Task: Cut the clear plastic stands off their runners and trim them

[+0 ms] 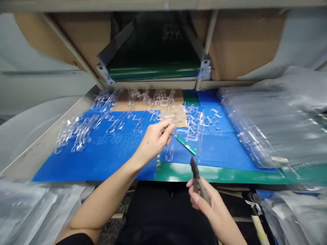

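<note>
1. Head view, left hand: the left hand (pixel 159 136) is out over the middle of the surface (pixel 178 173), thumb and fingers pinched on a clear plastic sprue (pixel 168 106). The sprue seems to run above and below the fingertips, roughly away from the body; blur and transparency hide its exact edges.

2. Head view, right hand: the right hand (pixel 204 200) is wrapped around the handles of cutting pliers (pixel 196 173), nearer the body than the left hand. I cannot tell whether their jaws are parted.

3. Head view, key relation: the sprue lies ahead and to the left of the right hand. The pliers' long axis slants forward and slightly left, their tip apart from the sprue; the left hand is the nearer one, touching it.

4. Head view, around them: a green pen (pixel 186 145) lies diagonally between the pliers' tip and the loose clear pieces (pixel 192 124). More clear sprues (pixel 79 134) rest on the blue sheet (pixel 107 154) to the left.
</note>
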Available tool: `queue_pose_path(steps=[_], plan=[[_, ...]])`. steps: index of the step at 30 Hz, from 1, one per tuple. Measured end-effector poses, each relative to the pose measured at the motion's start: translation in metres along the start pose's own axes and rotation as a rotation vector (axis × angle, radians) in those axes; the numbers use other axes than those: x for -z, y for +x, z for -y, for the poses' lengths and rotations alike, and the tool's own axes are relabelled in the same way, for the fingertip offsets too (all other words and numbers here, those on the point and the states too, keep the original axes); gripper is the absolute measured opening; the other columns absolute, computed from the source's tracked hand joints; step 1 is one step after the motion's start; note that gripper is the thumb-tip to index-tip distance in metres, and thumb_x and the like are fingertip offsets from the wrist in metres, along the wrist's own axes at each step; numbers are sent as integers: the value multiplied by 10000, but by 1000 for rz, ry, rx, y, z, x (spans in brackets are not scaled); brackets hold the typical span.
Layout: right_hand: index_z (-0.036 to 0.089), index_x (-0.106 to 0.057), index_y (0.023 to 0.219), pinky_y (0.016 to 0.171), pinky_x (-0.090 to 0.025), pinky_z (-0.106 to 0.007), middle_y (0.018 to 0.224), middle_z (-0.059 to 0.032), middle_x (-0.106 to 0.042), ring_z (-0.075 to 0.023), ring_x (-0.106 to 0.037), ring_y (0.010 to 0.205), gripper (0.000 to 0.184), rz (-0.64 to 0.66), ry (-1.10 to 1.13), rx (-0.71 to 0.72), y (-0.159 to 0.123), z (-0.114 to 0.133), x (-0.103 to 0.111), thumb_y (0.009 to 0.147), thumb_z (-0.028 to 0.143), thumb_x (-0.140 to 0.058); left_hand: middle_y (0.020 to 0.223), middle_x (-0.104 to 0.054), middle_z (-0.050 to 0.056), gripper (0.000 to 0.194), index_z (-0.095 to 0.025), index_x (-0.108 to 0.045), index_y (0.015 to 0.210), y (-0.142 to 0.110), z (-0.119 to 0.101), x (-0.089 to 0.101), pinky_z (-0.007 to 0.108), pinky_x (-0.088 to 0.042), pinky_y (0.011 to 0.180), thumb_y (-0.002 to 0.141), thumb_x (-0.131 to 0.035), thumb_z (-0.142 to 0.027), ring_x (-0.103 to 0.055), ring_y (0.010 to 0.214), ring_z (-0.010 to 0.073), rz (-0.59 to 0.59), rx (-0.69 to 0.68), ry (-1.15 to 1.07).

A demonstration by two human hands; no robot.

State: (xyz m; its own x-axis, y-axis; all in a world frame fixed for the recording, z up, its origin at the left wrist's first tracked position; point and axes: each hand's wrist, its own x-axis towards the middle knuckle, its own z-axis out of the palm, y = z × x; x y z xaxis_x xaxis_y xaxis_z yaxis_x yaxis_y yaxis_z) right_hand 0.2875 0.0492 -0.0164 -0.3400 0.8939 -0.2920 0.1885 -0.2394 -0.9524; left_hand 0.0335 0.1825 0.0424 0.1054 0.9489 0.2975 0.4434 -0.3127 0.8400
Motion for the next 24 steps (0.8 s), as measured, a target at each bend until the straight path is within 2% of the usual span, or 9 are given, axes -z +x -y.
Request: queue_pose_path(steps=[2, 4, 6, 9, 15, 21, 24], plan=[[254, -644, 1289, 906, -498, -359, 1078, -45, -660, -234, -616, 974, 351, 191, -4, -79, 0, 9, -26, 1089, 539, -601, 562, -521, -44, 437, -210, -550, 791, -44, 15, 11, 252, -363, 535, 1130, -577, -484, -493, 485, 114, -103, 154, -162], [270, -618, 1308, 990, -469, -380, 1170, -50, -652, -244, -604, 1069, 318, 294, -98, -139, 9, 18, -47, 1117, 513, -544, 561, -506, -47, 441, -206, -570, 816, -77, 31, 14, 239, -344, 503, 1111, -619, -530, -476, 472, 103, -225, 257, -298], [281, -593, 1311, 1034, -453, -390, 1201, -46, -647, -244, -601, 1115, 286, 360, -137, -158, 20, 24, -64, 1134, 489, -507, 554, -503, -49, 449, -202, -575, 821, -101, 44, 14, 225, -343, 495, 1103, -641, -545, -466, 468, 93, -298, 322, -395], [295, -582, 1287, 1085, -441, -391, 1233, -35, -658, -240, -608, 1177, 238, 418, -175, -168, 33, 29, -80, 1147, 465, -493, 549, -503, -51, 448, -200, -578, 825, -124, 57, 14, 212, -346, 487, 1100, -657, -545, -472, 464, 84, -351, 372, -501], [290, -611, 1241, 1114, -469, -421, 1251, -47, -699, -264, -638, 1209, 244, 435, -258, -222, 40, 32, -93, 1140, 490, -515, 563, -501, -48, 443, -199, -590, 822, -144, 73, 22, 213, -366, 493, 1100, -663, -537, -488, 473, 83, -399, 406, -584], [292, -651, 1322, 1137, -498, -454, 1327, -76, -721, -290, -657, 1253, 315, 429, -303, -236, 43, 32, -96, 1131, 513, -536, 588, -507, -44, 431, -203, -597, 816, -148, 80, 25, 231, -389, 521, 1103, -665, -517, -498, 491, 89, -363, 431, -615], [304, -671, 1329, 1132, -511, -454, 1427, -73, -712, -310, -638, 1334, 343, 423, -313, -256, 42, 32, -96, 1123, 550, -548, 596, -504, -45, 429, -201, -581, 805, -148, 80, 24, 229, -384, 533, 1114, -658, -489, -494, 502, 84, -379, 423, -633]])
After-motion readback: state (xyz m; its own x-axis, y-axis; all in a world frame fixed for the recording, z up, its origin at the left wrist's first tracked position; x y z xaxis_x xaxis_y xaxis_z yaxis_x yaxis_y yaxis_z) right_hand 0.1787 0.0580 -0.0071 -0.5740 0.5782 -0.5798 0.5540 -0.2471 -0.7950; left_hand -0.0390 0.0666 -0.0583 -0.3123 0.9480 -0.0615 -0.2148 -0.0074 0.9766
